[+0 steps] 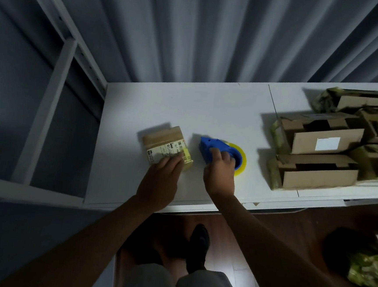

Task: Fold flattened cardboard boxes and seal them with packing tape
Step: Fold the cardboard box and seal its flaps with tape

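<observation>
Head view, stock check.

**Clerk:** Item one: small box, folded up, lying on the white table toward its left end. Brown tape across the far part of its top, a printed label on the near part, yellowish tape along the right edge. Looks sealed, as far as I can judge.

**Checker:** Hands?

**Clerk:** Left hand rests on the near end of the small box, fingers lying close together over its edge; whether they curl under it I cannot tell. Right hand is on the tape dispenser, just beside the box to the right. Fingers curled over the blue body; the yellowish roll shows behind them. Dispenser sits on the table, not lifted.

**Checker:** Item two?

**Clerk:** Pile of cardboard boxes, right end of the table, well apart from the hands. Flaps stand open on the near ones, dark gaps showing, loose yellow-green tape hanging off the sides. One carries a blank white label.

**Checker:** Progress?

**Clerk:** One small box seemingly done. The pile is left, by my judgement: close the flaps, tape each one. Exact count unclear, since the far ones overlap.
</observation>
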